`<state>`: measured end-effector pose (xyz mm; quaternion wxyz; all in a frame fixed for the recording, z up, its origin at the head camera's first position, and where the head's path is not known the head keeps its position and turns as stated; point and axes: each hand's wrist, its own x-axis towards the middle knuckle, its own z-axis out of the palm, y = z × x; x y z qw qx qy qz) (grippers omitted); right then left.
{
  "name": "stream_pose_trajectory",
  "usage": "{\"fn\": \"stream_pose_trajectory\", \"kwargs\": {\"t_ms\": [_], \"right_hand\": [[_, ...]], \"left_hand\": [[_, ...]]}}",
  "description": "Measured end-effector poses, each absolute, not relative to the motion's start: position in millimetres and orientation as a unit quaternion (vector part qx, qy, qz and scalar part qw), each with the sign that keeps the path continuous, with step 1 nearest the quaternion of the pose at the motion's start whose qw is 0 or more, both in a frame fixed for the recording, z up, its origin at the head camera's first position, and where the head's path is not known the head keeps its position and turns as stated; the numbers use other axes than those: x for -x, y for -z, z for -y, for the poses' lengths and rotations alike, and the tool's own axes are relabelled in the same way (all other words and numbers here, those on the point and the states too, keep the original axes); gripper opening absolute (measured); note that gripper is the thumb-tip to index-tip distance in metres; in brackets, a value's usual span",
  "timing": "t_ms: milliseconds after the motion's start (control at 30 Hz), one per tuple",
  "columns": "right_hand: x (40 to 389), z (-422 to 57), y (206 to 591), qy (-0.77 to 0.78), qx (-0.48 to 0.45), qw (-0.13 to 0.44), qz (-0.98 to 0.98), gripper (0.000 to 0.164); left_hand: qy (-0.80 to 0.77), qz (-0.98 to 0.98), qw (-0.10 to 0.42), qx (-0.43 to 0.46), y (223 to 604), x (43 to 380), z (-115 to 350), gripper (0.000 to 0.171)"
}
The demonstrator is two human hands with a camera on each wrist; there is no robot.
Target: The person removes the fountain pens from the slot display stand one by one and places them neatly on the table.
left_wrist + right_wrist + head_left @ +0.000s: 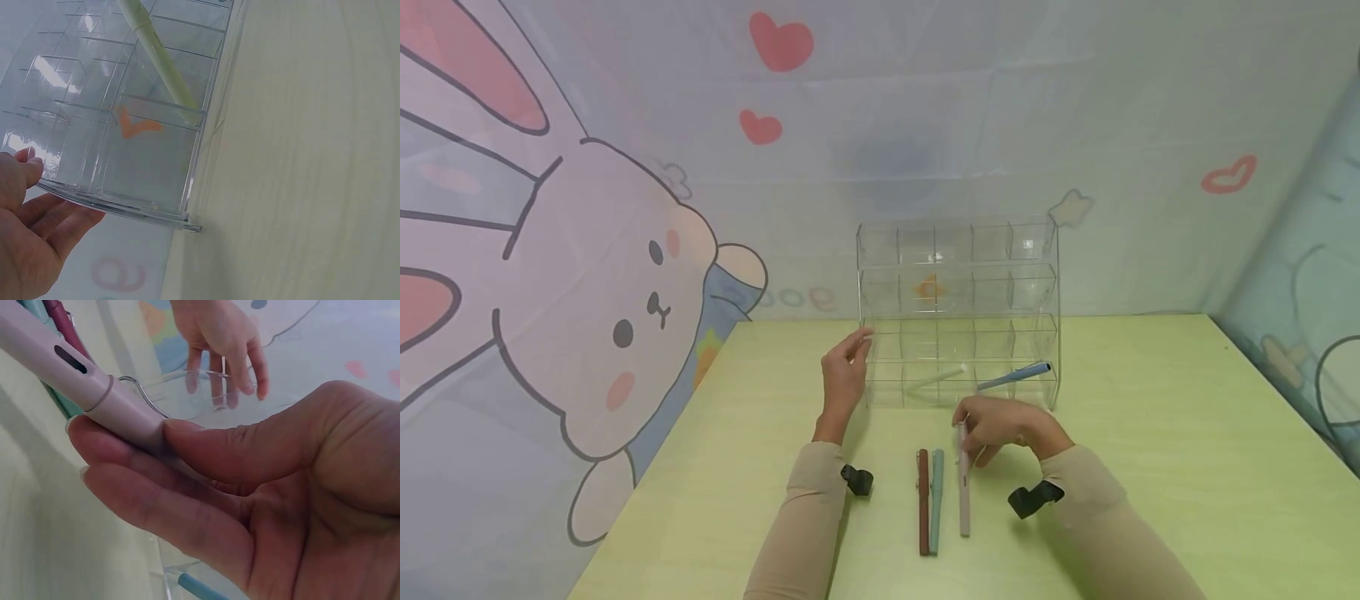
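Observation:
A clear plastic pen rack with rows of compartments stands toward the back of the table. At its left side, my left hand pinches the side edge, thumb on one face and fingers on the other. My right hand holds a pale pink pen between thumb and fingers, near its clip end in the right wrist view. In the rack's bottom row lean a pale yellow-green pen and a blue pen.
To the left of the pink pen, a reddish-brown pen and a mint-green pen lie side by side on the yellow-green table. Behind the rack hangs a printed cloth with a cartoon rabbit and hearts.

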<state>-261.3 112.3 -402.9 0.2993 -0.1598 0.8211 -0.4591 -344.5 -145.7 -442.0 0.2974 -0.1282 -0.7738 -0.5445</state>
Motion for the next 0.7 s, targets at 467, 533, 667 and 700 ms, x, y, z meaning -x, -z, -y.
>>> {"fn": "stream_pose_trajectory", "kwargs": {"t_ms": [467, 533, 667, 700], "right_hand": [[266.1, -110.2, 417.4, 0.462, 0.148, 0.307, -0.819, 0.028], [265.9, -109.3, 419.5, 0.463, 0.148, 0.312, -0.817, 0.028], [265.9, -108.5, 421.1, 0.449, 0.144, 0.309, -0.826, 0.025], [266.0, -108.4, 421.1, 0.444, 0.143, 0.307, -0.830, 0.024]], "left_hand": [[0.543, 0.774, 0.299, 0.125, 441.8, 343.9, 144.3, 0.020], [0.546, 0.775, 0.295, 0.120, 442.4, 342.7, 144.7, 0.020], [0.543, 0.777, 0.296, 0.120, 442.2, 343.5, 144.4, 0.019], [0.542, 0.776, 0.298, 0.121, 442.1, 344.3, 144.3, 0.019]]}}
